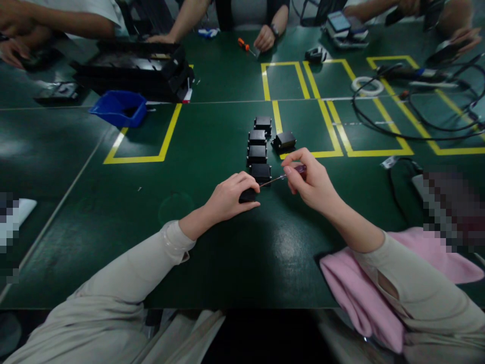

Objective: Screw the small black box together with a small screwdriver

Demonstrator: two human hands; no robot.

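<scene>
My left hand (231, 194) is closed over a small black box (248, 195) on the green table, pinning it down. My right hand (311, 181) pinches a small screwdriver (288, 175) with a dark red handle, and its thin shaft points left at that box. Just beyond, several more black boxes (257, 150) stand in a column running away from me. One further black box (284, 140) sits askew to the right of the column, on a yellow line.
Yellow tape rectangles (326, 121) mark the green table. A blue bin (119, 107) and a large black tray (136, 68) sit far left; cables (401, 121) and a tape roll (367, 86) far right. Other people's hands (265, 38) work along the far edge. A pink cloth (359, 288) lies under my right forearm.
</scene>
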